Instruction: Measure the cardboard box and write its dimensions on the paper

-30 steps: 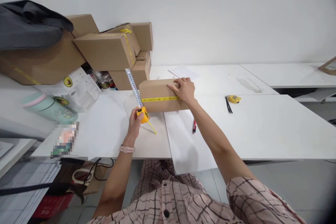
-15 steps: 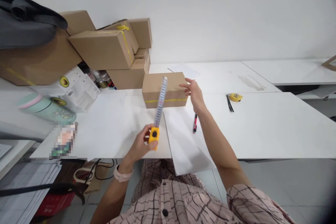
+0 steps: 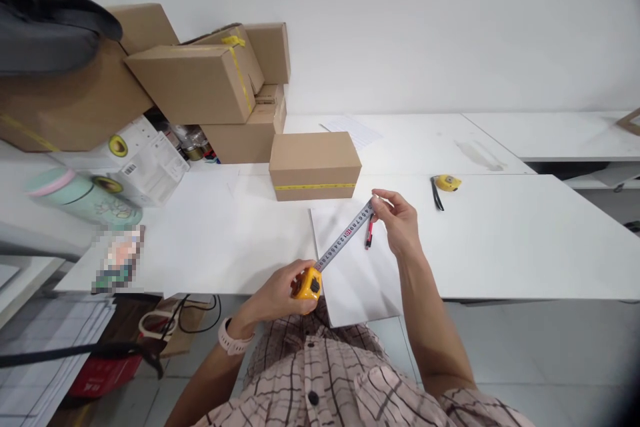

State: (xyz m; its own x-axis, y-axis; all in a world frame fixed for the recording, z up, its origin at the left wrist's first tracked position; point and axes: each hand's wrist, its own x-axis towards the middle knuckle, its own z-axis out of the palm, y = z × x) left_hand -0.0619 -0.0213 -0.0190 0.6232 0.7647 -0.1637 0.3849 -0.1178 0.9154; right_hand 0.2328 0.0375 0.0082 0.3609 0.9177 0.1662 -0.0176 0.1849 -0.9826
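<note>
Head view: left grip (image 3: 280, 293) clasps yellow tape measure (image 3: 307, 283), right grip (image 3: 400, 223) pinches its pale numbered blade (image 3: 345, 238).

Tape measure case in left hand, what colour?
Yellow tape measure, black front; clearest in head view.

left hand (image 3: 278, 295) clenched, right hand (image 3: 401, 227) raised, fingers (image 3: 386, 201) pinched

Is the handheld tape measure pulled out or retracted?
Pulled out: its blade runs from the case in the left hand to the right hand.
</note>
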